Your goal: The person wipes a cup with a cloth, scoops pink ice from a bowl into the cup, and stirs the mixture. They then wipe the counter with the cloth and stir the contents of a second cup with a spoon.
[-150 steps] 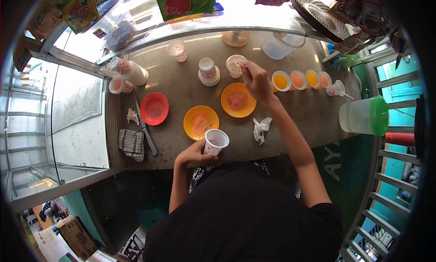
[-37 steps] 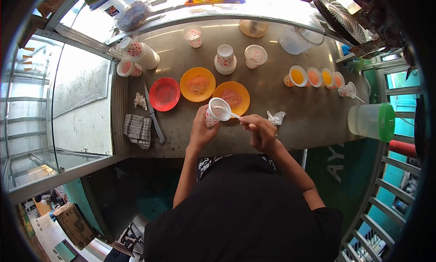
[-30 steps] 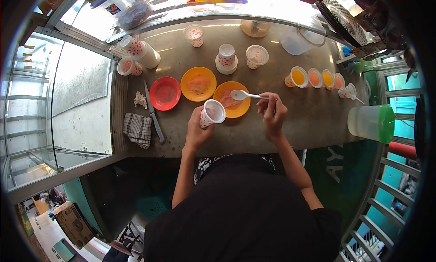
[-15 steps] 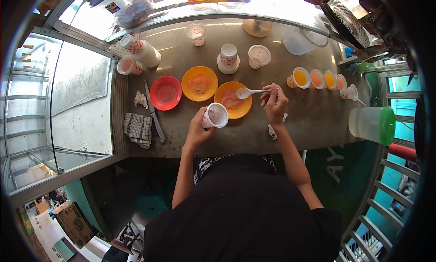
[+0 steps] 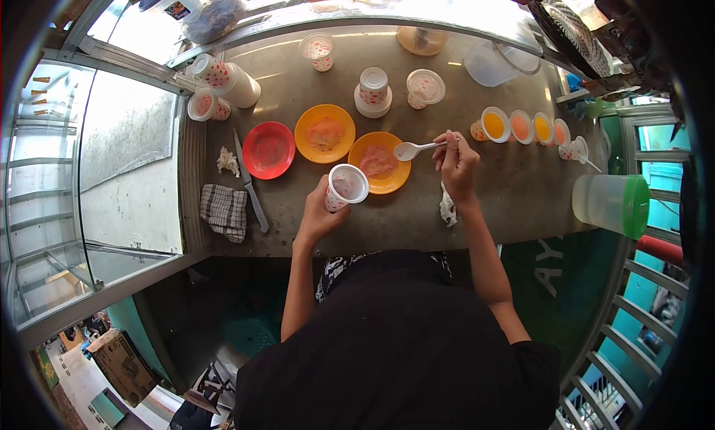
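Note:
My left hand [image 5: 322, 212] is closed around a white plastic cup with red spots [image 5: 347, 184], tilted a little, with something pale pink inside. Pinched in the fingers of my right hand [image 5: 457, 166] is a white spoon [image 5: 417, 149]; its bowl hangs over the right rim of a yellow plate [image 5: 403, 173]. Pink-orange shredded food [image 5: 377, 162] lies on that plate. A second yellow plate [image 5: 304, 147] beside it bears similar food, and a red plate [image 5: 269, 169] to the left has reddish traces.
A knife [image 5: 257, 203], a checked cloth [image 5: 224, 212] and crumpled tissue [image 5: 228, 162] lie at the left. Filled cups [image 5: 495, 125] line up at the right near a green-lidded jug [image 5: 603, 201]. More spotted cups [image 5: 373, 87] stand at the back. Another tissue [image 5: 447, 206] lies by my right forearm.
My right hand has shifted slightly right with the spoon, its bowl moving toward the plate's edge. My left hand and the cup have moved slightly left and up.

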Motion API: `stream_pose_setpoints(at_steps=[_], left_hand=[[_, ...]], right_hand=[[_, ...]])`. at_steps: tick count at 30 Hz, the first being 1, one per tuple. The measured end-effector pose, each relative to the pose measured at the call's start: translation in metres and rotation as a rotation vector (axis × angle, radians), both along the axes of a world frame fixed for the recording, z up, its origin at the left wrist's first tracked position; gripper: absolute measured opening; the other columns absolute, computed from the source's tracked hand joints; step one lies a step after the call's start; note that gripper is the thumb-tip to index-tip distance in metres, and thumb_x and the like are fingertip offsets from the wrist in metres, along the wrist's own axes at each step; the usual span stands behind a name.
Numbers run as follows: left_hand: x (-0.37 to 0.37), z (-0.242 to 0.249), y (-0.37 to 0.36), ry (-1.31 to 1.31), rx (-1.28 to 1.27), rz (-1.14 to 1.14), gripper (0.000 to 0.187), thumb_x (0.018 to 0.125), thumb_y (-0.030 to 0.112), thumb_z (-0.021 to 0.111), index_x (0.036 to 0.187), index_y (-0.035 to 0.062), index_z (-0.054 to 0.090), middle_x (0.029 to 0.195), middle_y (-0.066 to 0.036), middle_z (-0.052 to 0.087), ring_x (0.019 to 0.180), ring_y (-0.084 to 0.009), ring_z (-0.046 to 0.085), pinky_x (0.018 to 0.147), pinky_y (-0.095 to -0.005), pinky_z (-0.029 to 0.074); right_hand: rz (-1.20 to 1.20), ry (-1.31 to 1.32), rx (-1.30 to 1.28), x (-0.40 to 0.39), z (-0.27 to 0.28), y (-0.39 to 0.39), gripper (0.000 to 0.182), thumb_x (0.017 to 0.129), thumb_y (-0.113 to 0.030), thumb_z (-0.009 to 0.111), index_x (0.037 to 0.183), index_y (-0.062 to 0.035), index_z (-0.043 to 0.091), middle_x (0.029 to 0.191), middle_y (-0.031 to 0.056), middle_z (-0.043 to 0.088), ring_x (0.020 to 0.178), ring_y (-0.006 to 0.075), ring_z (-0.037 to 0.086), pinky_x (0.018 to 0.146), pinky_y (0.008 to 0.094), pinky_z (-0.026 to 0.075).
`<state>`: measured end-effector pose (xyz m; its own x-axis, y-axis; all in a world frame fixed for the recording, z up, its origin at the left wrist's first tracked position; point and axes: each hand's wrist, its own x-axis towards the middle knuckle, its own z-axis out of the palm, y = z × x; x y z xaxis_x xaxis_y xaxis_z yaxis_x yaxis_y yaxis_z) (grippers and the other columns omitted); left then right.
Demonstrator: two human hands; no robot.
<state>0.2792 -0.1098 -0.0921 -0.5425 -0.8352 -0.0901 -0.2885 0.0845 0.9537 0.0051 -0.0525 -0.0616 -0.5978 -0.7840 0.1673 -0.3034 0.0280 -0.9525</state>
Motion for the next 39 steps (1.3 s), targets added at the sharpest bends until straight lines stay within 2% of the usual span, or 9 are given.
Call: stream_pose_setpoints(at_steps=[5,8,12,17,27,30,33,35,39], left_hand=[[0.001,-0.004,-0.002,0.023,0.034,-0.024,0.051,0.068,0.006,0.069,0.117,0.0010,0.055,0.096,-0.012,0.066,0.089,-0.0168,0.064,0.082,-0.0303,0.049],[-0.001,-0.007,-0.003,0.008,0.025,-0.007,0.056,0.068,0.007,0.070,0.121,0.0006,0.054,0.100,-0.012,0.068,0.092,-0.0175,0.065,0.084,-0.0310,0.049],[-0.002,-0.014,-0.004,-0.008,0.067,-0.005,0.057,0.068,0.007,0.070,0.122,0.0004,0.055,0.102,-0.013,0.068,0.094,-0.0175,0.065,0.085,-0.0321,0.050],[-0.004,-0.019,0.000,0.021,0.129,-0.020,0.052,0.068,0.009,0.071,0.118,0.0001,0.058,0.100,-0.012,0.069,0.093,-0.0164,0.065,0.084,-0.0318,0.050],[-0.003,-0.028,-0.002,0.046,0.240,-0.080,0.046,0.066,0.010,0.071,0.109,-0.0004,0.061,0.094,-0.009,0.068,0.086,-0.0154,0.063,0.080,-0.0307,0.050],[-0.001,-0.027,-0.001,0.048,0.262,-0.081,0.046,0.065,0.010,0.071,0.109,-0.0007,0.061,0.095,-0.008,0.067,0.086,-0.0151,0.063,0.081,-0.0309,0.049],[-0.002,-0.022,-0.004,0.041,0.286,-0.084,0.046,0.065,0.010,0.071,0.109,-0.0007,0.060,0.096,-0.008,0.067,0.088,-0.0149,0.062,0.081,-0.0312,0.049],[0.000,-0.022,-0.003,0.033,0.304,-0.095,0.046,0.065,0.010,0.071,0.109,-0.0008,0.060,0.097,-0.008,0.067,0.088,-0.0148,0.062,0.081,-0.0313,0.049],[-0.001,-0.026,-0.005,0.054,0.340,-0.098,0.046,0.065,0.009,0.071,0.109,-0.0006,0.060,0.097,-0.007,0.066,0.089,-0.0145,0.062,0.081,-0.0310,0.049]], right_hand=[[0.358,0.369,-0.036,0.003,0.024,-0.013,0.018,0.098,-0.009,0.050,0.089,0.0042,0.057,0.071,0.0188,0.059,0.062,0.0329,0.059,0.060,0.0364,0.047],[0.475,0.332,0.094,0.003,0.035,-0.027,0.016,0.098,-0.009,0.050,0.089,0.0041,0.055,0.075,0.0212,0.060,0.066,0.0387,0.057,0.064,0.0379,0.048],[0.458,0.239,0.078,-0.001,0.033,-0.032,0.018,0.098,-0.010,0.050,0.088,0.0042,0.055,0.070,0.0198,0.057,0.060,0.0325,0.057,0.060,0.0368,0.046],[0.327,0.057,0.131,-0.014,0.013,-0.021,0.025,0.101,-0.013,0.047,0.083,0.0020,0.057,0.057,0.0085,0.051,0.051,0.0125,0.053,0.050,0.0282,0.041],[0.137,0.067,0.005,0.009,-0.017,0.003,0.028,0.102,-0.014,0.047,0.082,0.0010,0.059,0.056,0.0056,0.053,0.049,0.0106,0.054,0.048,0.0264,0.041],[0.150,0.071,-0.020,0.012,-0.021,0.005,0.032,0.104,-0.016,0.043,0.084,0.0026,0.060,0.060,0.0028,0.054,0.048,0.0043,0.049,0.043,0.0203,0.037],[0.127,0.040,-0.017,0.005,-0.011,0.002,0.032,0.104,-0.016,0.043,0.084,0.0029,0.060,0.060,0.0029,0.054,0.048,0.0045,0.049,0.043,0.0205,0.037],[0.116,0.116,0.018,-0.004,0.002,-0.006,0.025,0.101,-0.011,0.047,0.084,0.0024,0.059,0.059,0.0076,0.055,0.051,0.0115,0.056,0.048,0.0268,0.041],[0.244,0.115,0.017,-0.002,0.000,-0.014,0.023,0.100,-0.010,0.048,0.084,0.0019,0.059,0.058,0.0088,0.053,0.049,0.0129,0.055,0.048,0.0277,0.042]])
